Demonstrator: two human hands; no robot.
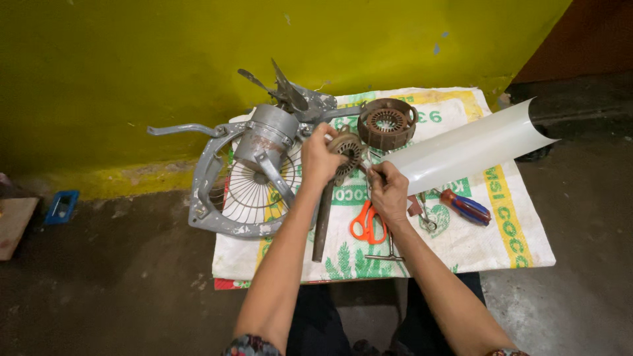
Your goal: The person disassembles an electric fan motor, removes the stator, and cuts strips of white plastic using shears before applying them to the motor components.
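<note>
Fan-motor disassembly, mid-step: my left hand [319, 158] grips the rotor [348, 149] above the sack-covered counter's [501, 244] middle; my right hand [389, 192] pinches a small tool at its shaft. Stator [387, 122] lies near the far edge, orange scissors [368, 224] nearer me. Next move probably demands steady counter-grip.

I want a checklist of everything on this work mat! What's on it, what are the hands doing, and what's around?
Surface: white woven sack spread on a dark floor.
Job's things: round rusty motor part held by the left hand; the right hand pinches something small at its edge, too small to tell.
Clutter: grey fan frame with wire guard, brown stator ring, white fan blade, orange scissors, red-and-blue screwdriver, dark pipe.
Grippers: both hands busy, close together.
Cables: nothing seen.
Surroundings: yellow wall, blue box at left.
</note>
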